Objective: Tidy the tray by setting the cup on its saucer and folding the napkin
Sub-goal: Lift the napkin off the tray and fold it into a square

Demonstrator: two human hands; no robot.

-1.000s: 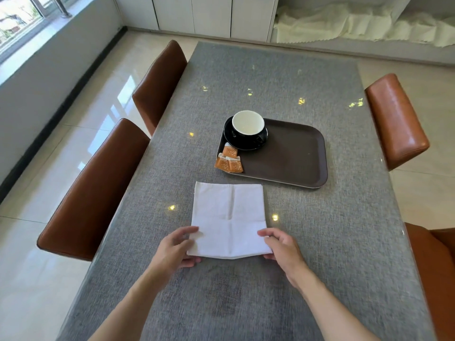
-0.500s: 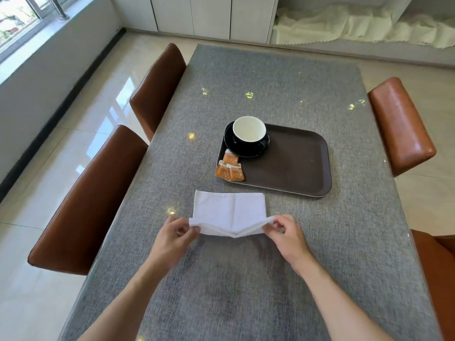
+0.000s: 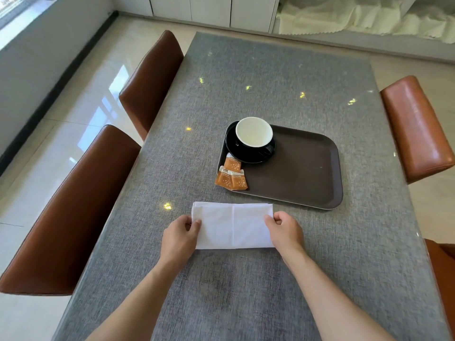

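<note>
Pinching the white napkin (image 3: 234,226) at its two short ends, the left hand (image 3: 178,238) and the right hand (image 3: 286,231) are each holding it with curled fingers against the grey table (image 3: 369,267); it is lying folded, just short of the brown tray (image 3: 307,173). Beyond, the cup (image 3: 254,132) is sitting on its black saucer (image 3: 246,157) in the tray's far left corner, orange packets (image 3: 231,175) touching the near rim, bare tray stretching rightward

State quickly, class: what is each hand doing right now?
Left hand: pinching the left end of the white napkin.
Right hand: pinching the napkin's right end.
</note>
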